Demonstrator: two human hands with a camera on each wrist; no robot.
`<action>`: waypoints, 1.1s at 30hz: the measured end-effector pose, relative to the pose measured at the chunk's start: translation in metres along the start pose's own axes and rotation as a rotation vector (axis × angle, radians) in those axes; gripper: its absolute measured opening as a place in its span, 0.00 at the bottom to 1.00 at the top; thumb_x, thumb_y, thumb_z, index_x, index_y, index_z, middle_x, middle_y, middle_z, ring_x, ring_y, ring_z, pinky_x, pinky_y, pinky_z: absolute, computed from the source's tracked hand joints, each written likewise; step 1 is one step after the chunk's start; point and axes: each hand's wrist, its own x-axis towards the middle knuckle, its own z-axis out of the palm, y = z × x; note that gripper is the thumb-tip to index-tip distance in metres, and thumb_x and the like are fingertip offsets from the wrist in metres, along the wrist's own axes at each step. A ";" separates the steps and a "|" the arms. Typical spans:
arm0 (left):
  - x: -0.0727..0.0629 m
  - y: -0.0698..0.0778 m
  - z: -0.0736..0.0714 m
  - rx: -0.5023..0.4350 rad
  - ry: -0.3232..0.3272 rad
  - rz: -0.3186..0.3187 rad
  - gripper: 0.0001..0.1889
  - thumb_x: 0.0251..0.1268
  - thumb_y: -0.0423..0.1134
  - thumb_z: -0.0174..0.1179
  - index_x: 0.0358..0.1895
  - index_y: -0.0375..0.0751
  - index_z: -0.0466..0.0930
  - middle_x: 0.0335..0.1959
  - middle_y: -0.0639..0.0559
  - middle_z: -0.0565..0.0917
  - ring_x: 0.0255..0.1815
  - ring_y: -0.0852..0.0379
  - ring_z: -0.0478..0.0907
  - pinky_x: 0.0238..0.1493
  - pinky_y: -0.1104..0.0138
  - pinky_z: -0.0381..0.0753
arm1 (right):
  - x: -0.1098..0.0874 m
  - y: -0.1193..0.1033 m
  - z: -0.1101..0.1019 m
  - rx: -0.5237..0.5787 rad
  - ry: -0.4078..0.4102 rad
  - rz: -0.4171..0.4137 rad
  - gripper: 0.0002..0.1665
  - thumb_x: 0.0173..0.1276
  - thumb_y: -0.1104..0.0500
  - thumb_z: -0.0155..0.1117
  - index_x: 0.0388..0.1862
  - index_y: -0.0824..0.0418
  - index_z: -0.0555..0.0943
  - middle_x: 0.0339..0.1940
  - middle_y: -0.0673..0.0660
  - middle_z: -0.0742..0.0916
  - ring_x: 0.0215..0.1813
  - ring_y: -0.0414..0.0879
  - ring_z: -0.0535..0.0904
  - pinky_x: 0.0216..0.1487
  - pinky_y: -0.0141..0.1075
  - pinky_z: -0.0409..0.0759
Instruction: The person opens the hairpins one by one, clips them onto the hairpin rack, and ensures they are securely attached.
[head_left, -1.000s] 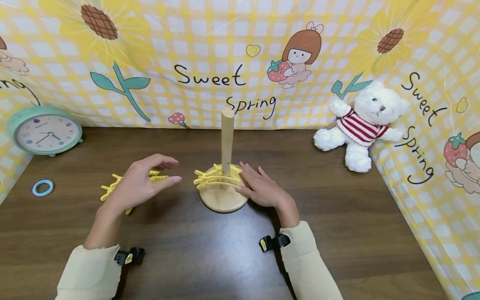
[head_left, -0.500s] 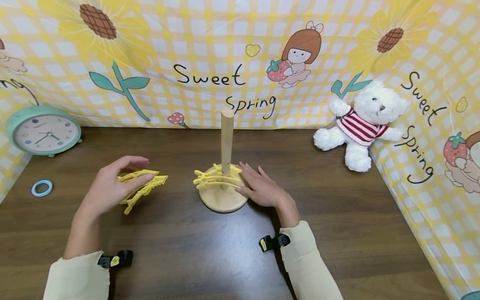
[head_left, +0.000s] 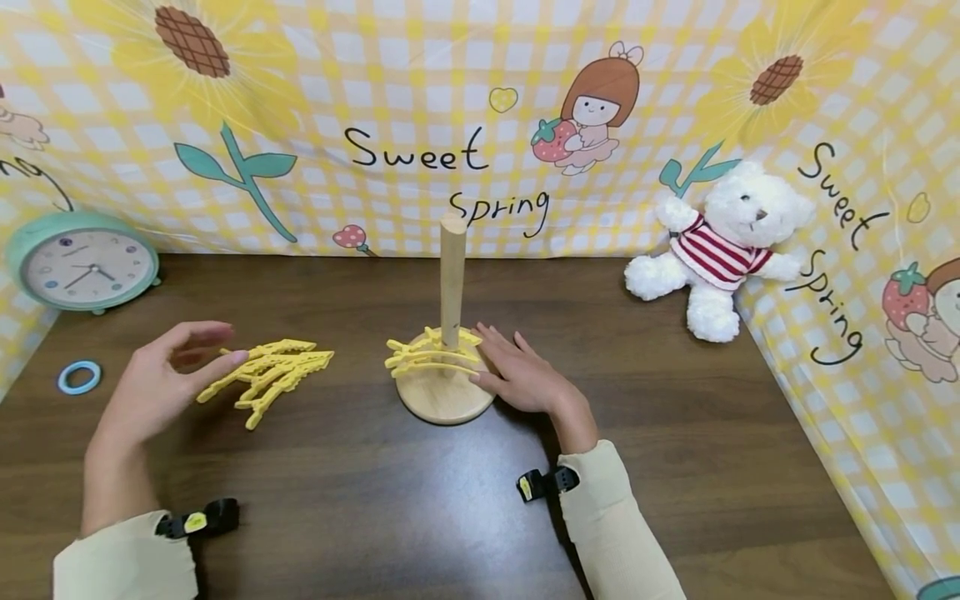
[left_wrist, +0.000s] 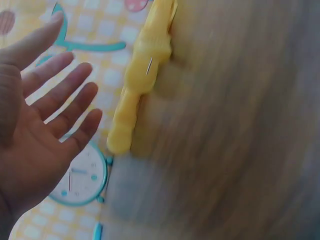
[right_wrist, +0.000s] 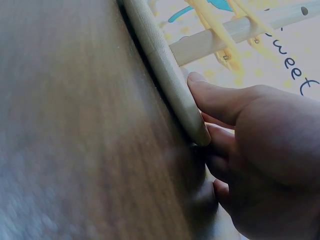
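My left hand (head_left: 161, 379) is at the left end of a bunch of thin yellow plastic pieces (head_left: 279, 387) on the table. In the left wrist view its fingers spread loosely beside a yellow piece (left_wrist: 142, 75) with a small metal pin, and the palm holds nothing. A wooden stand has a round base (head_left: 442, 404) and an upright pole (head_left: 452, 283). More yellow pieces (head_left: 435, 365) sit around the pole's foot. My right hand (head_left: 528, 375) holds the base's right rim. The right wrist view shows the thumb over the base's edge (right_wrist: 167, 75), other fingers against its side.
A light blue ring (head_left: 79, 377) lies at the left, below a mint green alarm clock (head_left: 90, 267). At the back right sits a white teddy bear (head_left: 723, 250) in a striped shirt. A yellow checked cloth (head_left: 405, 100) hangs behind the brown table (head_left: 420, 508).
My left hand has moved left, away from the stand and across the yellow pieces, uncovering most of them. My right hand stays at the base.
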 end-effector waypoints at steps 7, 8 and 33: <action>-0.007 -0.025 -0.009 0.005 -0.016 -0.053 0.32 0.67 0.55 0.67 0.68 0.42 0.72 0.55 0.67 0.76 0.48 0.78 0.68 0.40 0.82 0.65 | -0.001 0.001 0.000 0.011 0.000 0.003 0.41 0.82 0.47 0.51 0.84 0.60 0.48 0.84 0.57 0.52 0.83 0.49 0.42 0.79 0.47 0.32; -0.008 -0.028 -0.009 0.011 -0.018 -0.059 0.33 0.67 0.55 0.67 0.69 0.41 0.72 0.56 0.66 0.76 0.48 0.78 0.67 0.40 0.82 0.65 | -0.001 0.001 0.000 0.012 0.000 0.004 0.41 0.82 0.47 0.51 0.84 0.60 0.48 0.84 0.57 0.52 0.83 0.49 0.42 0.79 0.47 0.32; -0.014 -0.055 -0.014 0.173 -0.180 -0.012 0.33 0.68 0.52 0.68 0.67 0.34 0.71 0.57 0.35 0.76 0.43 0.74 0.64 0.38 0.74 0.66 | 0.000 0.001 -0.001 0.011 -0.006 -0.004 0.42 0.82 0.47 0.51 0.84 0.60 0.48 0.84 0.57 0.52 0.83 0.49 0.42 0.79 0.47 0.32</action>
